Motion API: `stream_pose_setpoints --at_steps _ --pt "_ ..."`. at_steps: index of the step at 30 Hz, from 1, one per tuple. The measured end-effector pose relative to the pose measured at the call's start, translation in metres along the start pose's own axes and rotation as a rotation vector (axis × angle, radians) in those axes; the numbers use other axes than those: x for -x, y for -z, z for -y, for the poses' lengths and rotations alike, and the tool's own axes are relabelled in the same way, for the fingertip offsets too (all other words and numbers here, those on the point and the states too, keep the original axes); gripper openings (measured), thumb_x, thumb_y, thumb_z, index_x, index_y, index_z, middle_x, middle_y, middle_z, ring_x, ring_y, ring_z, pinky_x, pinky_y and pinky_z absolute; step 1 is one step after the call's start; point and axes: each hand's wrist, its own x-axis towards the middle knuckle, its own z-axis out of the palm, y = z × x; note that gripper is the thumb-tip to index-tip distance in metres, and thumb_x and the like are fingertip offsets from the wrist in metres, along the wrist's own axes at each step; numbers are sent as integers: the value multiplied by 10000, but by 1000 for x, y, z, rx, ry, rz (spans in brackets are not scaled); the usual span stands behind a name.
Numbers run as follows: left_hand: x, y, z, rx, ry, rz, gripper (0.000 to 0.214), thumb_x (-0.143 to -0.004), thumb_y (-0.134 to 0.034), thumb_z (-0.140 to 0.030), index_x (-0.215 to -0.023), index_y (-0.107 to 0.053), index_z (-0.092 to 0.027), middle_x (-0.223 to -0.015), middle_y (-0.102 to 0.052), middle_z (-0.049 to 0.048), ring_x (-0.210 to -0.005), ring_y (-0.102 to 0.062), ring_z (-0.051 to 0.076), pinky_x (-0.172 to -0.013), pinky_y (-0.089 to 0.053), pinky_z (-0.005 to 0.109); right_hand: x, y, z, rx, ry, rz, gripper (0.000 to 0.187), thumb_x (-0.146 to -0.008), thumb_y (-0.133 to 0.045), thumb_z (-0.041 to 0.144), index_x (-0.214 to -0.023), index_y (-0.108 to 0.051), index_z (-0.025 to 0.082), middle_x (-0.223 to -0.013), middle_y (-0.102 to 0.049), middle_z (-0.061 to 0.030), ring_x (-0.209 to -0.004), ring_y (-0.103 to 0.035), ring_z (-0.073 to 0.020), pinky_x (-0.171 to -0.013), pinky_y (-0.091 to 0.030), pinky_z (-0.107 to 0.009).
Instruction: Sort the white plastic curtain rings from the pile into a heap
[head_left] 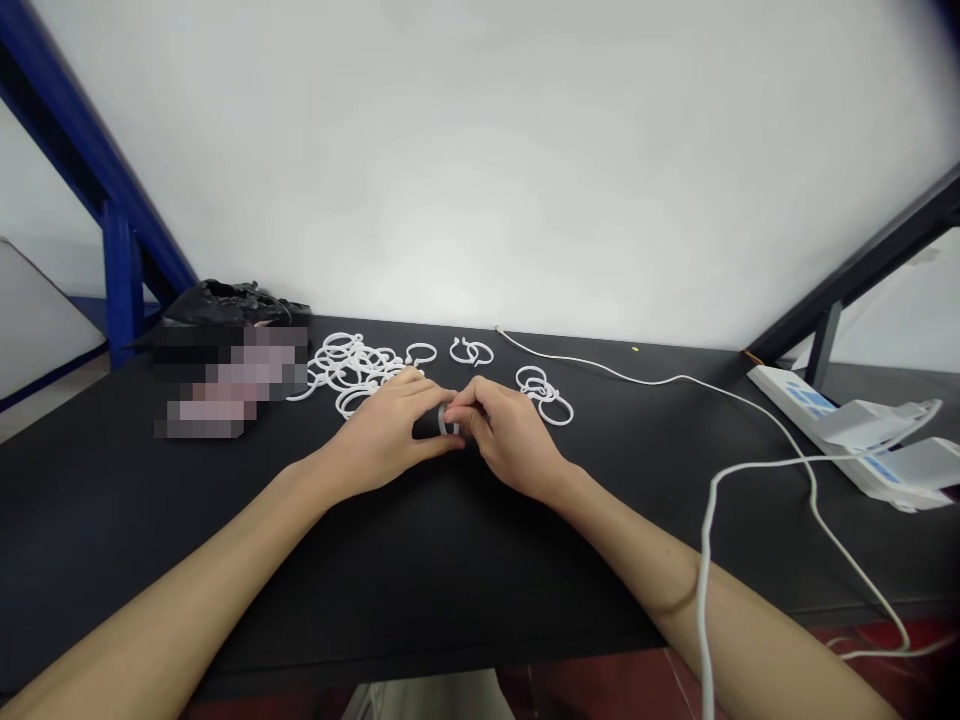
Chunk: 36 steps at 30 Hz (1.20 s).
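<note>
Bench (450, 580): black
Left fingers (431, 399): part-curled, gripping white ring (441, 420)
Right fingers (480, 395): pinched on same ring, between both hands
Ring heap (358, 357): beyond left fingers
White packaging (780, 383): far right of fingers; blue print unreadable

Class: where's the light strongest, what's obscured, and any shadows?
Head view: the wall is brightest near its lower middle; same view, mosaic blocks cover part of the table; same view, the hands partly hide a ring; same view, a dark line, probably shadow from the cable, crosses the right forearm.
</note>
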Motion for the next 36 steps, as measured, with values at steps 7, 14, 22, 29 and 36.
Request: stream_pose_setpoints --at_steps 7,14,22,29,36 --pt "-1 -2 5 -27 35 -23 258 -876 -617 -412 -1066 -602 -239 -986 -660 22 -946 -515 232 -826 -457 369 1 -3 -3 106 -8 -25 115 -933 -579 257 -827 -589 213 -822 -687 16 -736 -604 -127 -680 -427 -247" --pt "-1 -2 9 -81 57 -106 314 -872 -617 -385 -1134 -590 -215 -1106 -665 33 -1041 -523 237 -931 -448 405 -1 -1 -6 185 -47 -31 108 -955 -549 293 -902 -594 210 -830 -692 9 -699 -591 -123 -655 -414 -244" --pt "-2 5 19 -274 210 -227 362 -887 -562 -387 -1176 -586 -171 -1116 -657 77 -1093 -513 285 -967 -427 436 -4 1 -16 287 -91 -46 133 -931 -574 297 -837 -588 204 -740 -641 19 -647 -549 -119 -602 -377 -246" --pt "2 14 32 -592 547 -293 464 -896 -430 -326 -1283 -538 -94 -1232 -613 175 -1139 -490 383 -901 -408 485 -1 4 -12 401 -102 62 132 -937 -553 281 -837 -596 207 -805 -656 11 -704 -569 -125 -622 -378 -248" --pt "3 10 34 -585 551 -210 497 -876 -403 -286 -1307 -530 -74 -1279 -587 191 -1157 -472 392 -931 -388 503 -21 -7 -7 801 -50 217 284 -978 -380 178 -1189 -568 206 -1130 -634 -76 -755 -642 -185 -660 -450 -313"
